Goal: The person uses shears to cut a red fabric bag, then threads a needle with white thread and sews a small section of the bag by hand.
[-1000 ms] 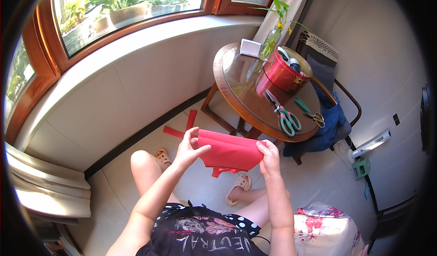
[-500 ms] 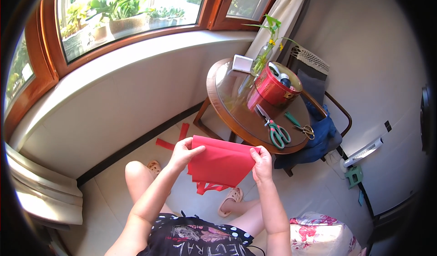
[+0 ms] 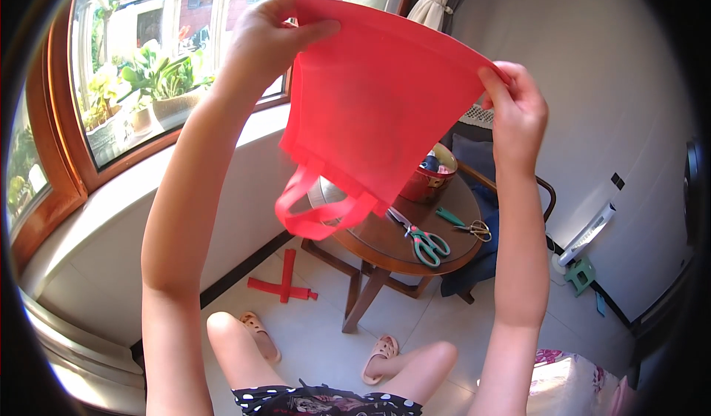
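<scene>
A red fabric tote bag hangs stretched between my raised hands, its strap handle dangling loose at the lower end. My left hand is closed on the upper left corner, thumb across the front face. At the upper right corner, the fingers of my right hand are pinched on the edge. The bag hides the back of the round table and part of the tin there.
On the round wooden table lie green-handled scissors, small gold-handled scissors and a red tin of odds and ends. Red strips lie crossed on the floor. A window with potted plants outside is at left.
Both hands have lifted the red bag up and away from my lap, toward the window. It now hangs spread out, with its handle swung to the left.
</scene>
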`<state>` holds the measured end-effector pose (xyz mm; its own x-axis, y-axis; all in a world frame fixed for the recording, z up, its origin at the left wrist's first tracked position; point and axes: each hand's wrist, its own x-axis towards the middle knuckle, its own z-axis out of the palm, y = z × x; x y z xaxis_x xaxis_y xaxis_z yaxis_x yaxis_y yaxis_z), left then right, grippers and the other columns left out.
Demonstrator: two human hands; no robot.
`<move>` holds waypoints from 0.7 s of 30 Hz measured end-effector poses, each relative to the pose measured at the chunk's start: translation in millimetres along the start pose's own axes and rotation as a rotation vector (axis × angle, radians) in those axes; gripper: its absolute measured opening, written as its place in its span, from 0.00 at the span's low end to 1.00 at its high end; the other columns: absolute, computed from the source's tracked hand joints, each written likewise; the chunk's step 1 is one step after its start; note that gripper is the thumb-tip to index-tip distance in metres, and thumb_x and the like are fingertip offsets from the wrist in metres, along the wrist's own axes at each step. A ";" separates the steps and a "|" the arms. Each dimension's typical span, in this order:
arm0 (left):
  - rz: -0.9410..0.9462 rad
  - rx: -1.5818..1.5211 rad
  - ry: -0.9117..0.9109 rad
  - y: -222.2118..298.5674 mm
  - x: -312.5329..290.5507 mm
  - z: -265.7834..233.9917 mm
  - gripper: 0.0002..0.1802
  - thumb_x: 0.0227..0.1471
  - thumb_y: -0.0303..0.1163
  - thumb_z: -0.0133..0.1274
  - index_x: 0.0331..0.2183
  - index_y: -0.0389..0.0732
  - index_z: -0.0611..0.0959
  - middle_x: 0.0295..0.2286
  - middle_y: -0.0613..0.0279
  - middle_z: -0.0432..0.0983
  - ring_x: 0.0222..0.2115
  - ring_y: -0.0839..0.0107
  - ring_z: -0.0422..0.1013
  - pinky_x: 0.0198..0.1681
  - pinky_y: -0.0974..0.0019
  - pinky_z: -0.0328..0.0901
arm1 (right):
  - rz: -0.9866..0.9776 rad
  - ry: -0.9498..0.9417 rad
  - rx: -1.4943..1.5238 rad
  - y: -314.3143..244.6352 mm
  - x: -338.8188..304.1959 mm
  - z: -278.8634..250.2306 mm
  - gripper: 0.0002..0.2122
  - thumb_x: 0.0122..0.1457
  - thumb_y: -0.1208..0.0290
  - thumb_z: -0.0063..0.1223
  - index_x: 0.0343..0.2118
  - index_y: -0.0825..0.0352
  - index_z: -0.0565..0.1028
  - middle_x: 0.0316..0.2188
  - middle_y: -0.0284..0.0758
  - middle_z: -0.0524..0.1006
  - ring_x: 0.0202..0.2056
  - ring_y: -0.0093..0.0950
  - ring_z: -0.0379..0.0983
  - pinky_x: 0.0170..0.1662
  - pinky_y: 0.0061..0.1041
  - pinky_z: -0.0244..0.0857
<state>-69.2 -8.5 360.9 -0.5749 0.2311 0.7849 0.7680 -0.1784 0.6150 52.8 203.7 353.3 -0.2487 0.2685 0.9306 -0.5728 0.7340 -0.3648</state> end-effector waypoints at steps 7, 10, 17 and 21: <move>-0.317 -0.272 -0.009 -104.6 -80.6 27.4 0.19 0.40 0.23 0.52 0.38 0.37 0.68 0.31 0.60 0.70 0.31 0.76 0.68 0.33 0.75 0.64 | 0.233 -0.201 -0.073 50.7 -92.6 0.2 0.03 0.43 0.80 0.52 0.19 0.70 0.70 0.11 0.27 0.65 0.14 0.12 0.60 0.16 0.13 0.54; -0.356 -0.265 0.111 -147.7 -117.2 43.2 0.33 0.36 0.26 0.56 0.45 0.42 0.59 0.43 0.56 0.58 0.40 0.69 0.63 0.37 0.72 0.62 | 0.349 -0.211 -0.152 88.4 -116.8 -2.9 0.03 0.42 0.80 0.53 0.18 0.70 0.70 0.11 0.30 0.67 0.13 0.13 0.61 0.17 0.14 0.54; -0.566 -0.214 -0.254 -201.9 -201.6 42.8 0.47 0.22 0.40 0.61 0.47 0.42 0.57 0.43 0.50 0.59 0.47 0.61 0.54 0.50 0.60 0.49 | 0.394 -0.199 -0.031 108.5 -108.2 -10.2 0.03 0.44 0.79 0.51 0.19 0.70 0.69 0.14 0.24 0.68 0.18 0.11 0.61 0.22 0.11 0.55; -0.394 -0.064 -0.277 -231.4 -240.7 59.9 0.56 0.20 0.41 0.66 0.49 0.42 0.51 0.45 0.55 0.56 0.49 0.64 0.50 0.52 0.60 0.46 | 0.408 -0.212 0.067 81.6 -82.1 2.1 0.04 0.47 0.79 0.48 0.19 0.69 0.68 0.16 0.24 0.67 0.19 0.11 0.60 0.23 0.10 0.55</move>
<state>-91.7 34.4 25.1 -0.7149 0.5376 0.4471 0.4832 -0.0823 0.8716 24.9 240.3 247.1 -0.6141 0.3883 0.6871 -0.4429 0.5511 -0.7072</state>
